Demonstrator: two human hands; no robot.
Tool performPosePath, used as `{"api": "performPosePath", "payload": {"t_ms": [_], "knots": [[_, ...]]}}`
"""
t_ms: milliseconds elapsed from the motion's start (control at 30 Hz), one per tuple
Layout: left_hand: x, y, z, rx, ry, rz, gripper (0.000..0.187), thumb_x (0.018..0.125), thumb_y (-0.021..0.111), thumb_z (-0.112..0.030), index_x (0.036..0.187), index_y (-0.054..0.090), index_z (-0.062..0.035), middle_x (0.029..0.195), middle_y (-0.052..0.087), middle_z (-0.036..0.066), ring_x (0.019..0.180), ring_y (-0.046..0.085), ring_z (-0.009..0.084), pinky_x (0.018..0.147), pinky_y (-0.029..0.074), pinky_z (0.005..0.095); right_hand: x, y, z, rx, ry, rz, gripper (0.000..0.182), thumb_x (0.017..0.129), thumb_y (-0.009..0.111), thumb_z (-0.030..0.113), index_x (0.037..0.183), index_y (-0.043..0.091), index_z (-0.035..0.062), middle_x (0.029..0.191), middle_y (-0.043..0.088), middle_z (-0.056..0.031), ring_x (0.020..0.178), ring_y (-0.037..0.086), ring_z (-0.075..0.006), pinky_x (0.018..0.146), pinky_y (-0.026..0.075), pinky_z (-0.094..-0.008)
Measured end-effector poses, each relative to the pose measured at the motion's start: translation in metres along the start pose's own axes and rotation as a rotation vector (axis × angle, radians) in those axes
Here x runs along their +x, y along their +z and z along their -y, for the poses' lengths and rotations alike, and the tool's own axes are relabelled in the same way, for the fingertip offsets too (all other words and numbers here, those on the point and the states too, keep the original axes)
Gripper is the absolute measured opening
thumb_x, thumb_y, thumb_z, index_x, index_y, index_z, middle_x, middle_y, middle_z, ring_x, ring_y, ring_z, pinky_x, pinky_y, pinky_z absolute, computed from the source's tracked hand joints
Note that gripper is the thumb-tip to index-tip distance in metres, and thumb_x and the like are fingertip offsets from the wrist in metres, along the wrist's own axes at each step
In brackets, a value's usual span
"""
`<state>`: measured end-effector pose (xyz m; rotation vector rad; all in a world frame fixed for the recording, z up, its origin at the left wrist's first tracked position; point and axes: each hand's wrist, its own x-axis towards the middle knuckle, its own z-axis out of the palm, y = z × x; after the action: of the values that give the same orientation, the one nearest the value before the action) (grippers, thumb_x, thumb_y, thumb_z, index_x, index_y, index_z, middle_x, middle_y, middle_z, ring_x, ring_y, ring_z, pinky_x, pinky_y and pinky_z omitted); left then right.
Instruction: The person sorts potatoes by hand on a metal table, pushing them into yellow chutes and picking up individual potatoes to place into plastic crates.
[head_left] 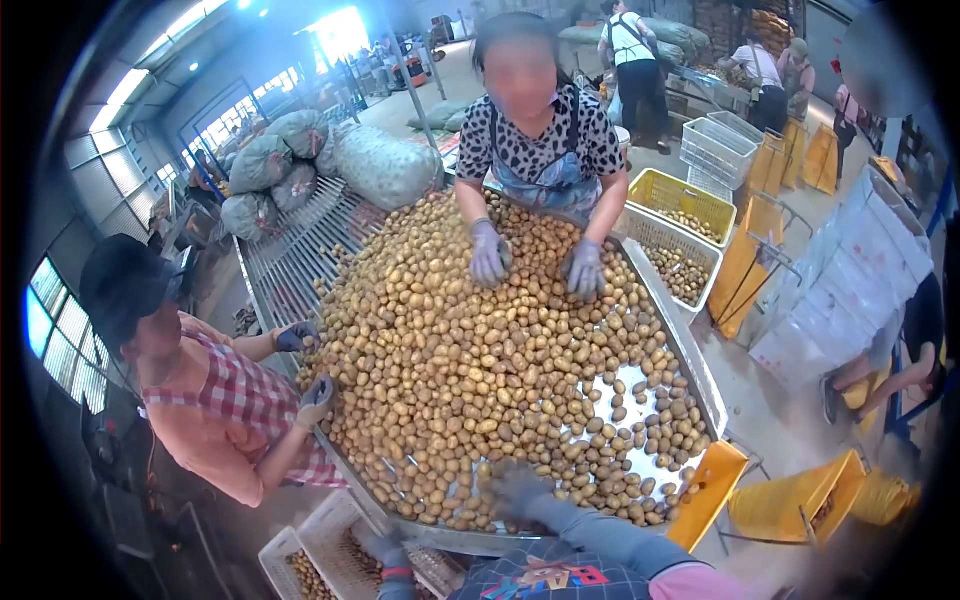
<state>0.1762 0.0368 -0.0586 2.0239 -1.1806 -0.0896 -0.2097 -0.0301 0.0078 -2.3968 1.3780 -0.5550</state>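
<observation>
Many small round potatoes (pixel 430 330) lie heaped on a metal sorting table (pixel 690 370). My right hand (pixel 515 490), in a grey glove, reaches over the potatoes near the table's front edge; its fingers are smeared by motion. Off the table's front-left edge, my left hand (pixel 385 548) hangs above a white crate (pixel 335 525) that has potatoes inside. A red band shows at that wrist. The left fingers are blurred, and whether they hold anything is unclear.
Across the table a person rests two gloved hands (pixel 488 255) on the heap. Another person's gloved hands (pixel 316 400) are at the left edge. Potato-filled crates (pixel 675 270) stand beyond the right edge; a yellow chute (pixel 708 490) is at the front-right corner. Full sacks (pixel 385 165) lie behind.
</observation>
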Motion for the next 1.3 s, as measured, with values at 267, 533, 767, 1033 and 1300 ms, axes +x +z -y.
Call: {"api": "performPosePath", "payload": {"t_ms": [267, 533, 767, 1033, 1300], "knots": [[-0.108, 0.082, -0.187, 0.442, 0.877, 0.876, 0.088, 0.082, 0.065, -0.058, 0.148, 0.040, -0.0045, 0.157, 0.026, 0.029, 0.145, 0.023, 0.0475, 0.116, 0.022, 0.0575, -0.132, 0.012, -0.066, -0.016, 0.011, 0.398, 0.037, 0.092, 0.053, 0.025, 0.128, 0.062, 0.0254, 0.127, 0.063, -0.0090, 0.115, 0.063, -0.0310, 0.091, 0.053, -0.0434], [-0.154, 0.170, -0.279, 0.070, 1.320, 1.091, 0.067, 0.083, 0.064, -0.052, 0.144, 0.051, -0.0246, 0.159, 0.024, 0.026, 0.145, 0.023, 0.0485, 0.117, 0.015, 0.0638, -0.154, -0.131, -0.150, 0.077, 0.622, 0.685, 0.036, 0.095, 0.053, 0.040, 0.122, 0.065, 0.0198, 0.123, 0.065, -0.0135, 0.113, 0.061, -0.0351, 0.098, 0.046, -0.0496], [-0.121, 0.226, -0.330, -0.569, 1.244, 1.429, 0.037, 0.080, 0.077, -0.029, 0.114, 0.069, -0.0173, 0.135, 0.055, 0.012, 0.132, 0.046, 0.0348, 0.110, 0.035, 0.0531, -0.078, -0.152, -0.290, 0.318, 0.962, -0.250, 0.059, 0.091, 0.057, 0.052, 0.132, 0.061, 0.0095, 0.105, 0.069, -0.0176, 0.105, 0.066, -0.0289, 0.093, 0.051, -0.0420], [0.044, 0.160, -0.212, 0.431, 1.051, 0.509, 0.075, 0.084, 0.070, -0.041, 0.150, 0.043, -0.0162, 0.157, 0.033, 0.019, 0.145, 0.025, 0.0451, 0.118, 0.016, 0.0620, -0.071, -0.045, -0.132, -0.219, 0.488, 0.102, 0.064, 0.095, 0.052, 0.051, 0.152, 0.037, 0.0263, 0.159, 0.029, -0.0197, 0.145, 0.031, -0.0416, 0.118, 0.024, -0.0569], [-0.071, 0.102, -0.212, 0.201, 0.882, 0.864, 0.068, 0.084, 0.070, -0.030, 0.147, 0.048, -0.0139, 0.159, 0.032, 0.018, 0.145, 0.024, 0.0458, 0.120, 0.014, 0.0586, -0.103, -0.066, -0.174, -0.329, 0.956, -0.031, 0.049, 0.099, 0.044, 0.040, 0.145, 0.047, 0.0259, 0.158, 0.036, -0.0122, 0.147, 0.029, -0.0351, 0.119, 0.015, -0.0583]]}}
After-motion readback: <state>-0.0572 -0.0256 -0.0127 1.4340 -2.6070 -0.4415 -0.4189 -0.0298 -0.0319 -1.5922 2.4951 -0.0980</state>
